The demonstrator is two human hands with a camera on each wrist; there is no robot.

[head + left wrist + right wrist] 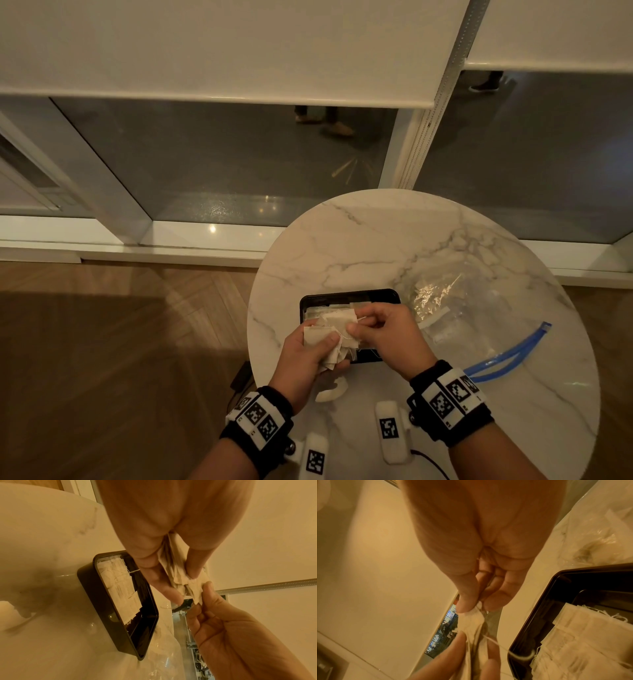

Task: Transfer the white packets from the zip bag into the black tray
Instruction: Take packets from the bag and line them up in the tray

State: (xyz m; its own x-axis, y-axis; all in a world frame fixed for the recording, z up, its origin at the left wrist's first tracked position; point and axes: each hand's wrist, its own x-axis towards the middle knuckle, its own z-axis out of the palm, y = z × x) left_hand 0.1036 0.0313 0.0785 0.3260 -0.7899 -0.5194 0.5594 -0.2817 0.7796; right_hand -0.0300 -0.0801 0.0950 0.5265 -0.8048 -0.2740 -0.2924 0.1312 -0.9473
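My left hand [310, 346] grips a fanned bunch of white packets [323, 339] just above the near left part of the black tray [349, 295]. My right hand [363, 325] pinches the top packet of that bunch between thumb and forefinger; the right wrist view shows the pinched packet corner [476, 613]. Several white packets [120, 582] lie flat inside the black tray [96, 596], seen too in the right wrist view [583, 635]. The clear zip bag [455, 315] with its blue zip strip [507, 356] lies crumpled on the table to the right of the tray.
The round marble table [376, 246] stands by a glass wall with a drawn blind. A small white object [330, 390] lies on the table near my left wrist. Wooden floor is to the left, below the table's edge.
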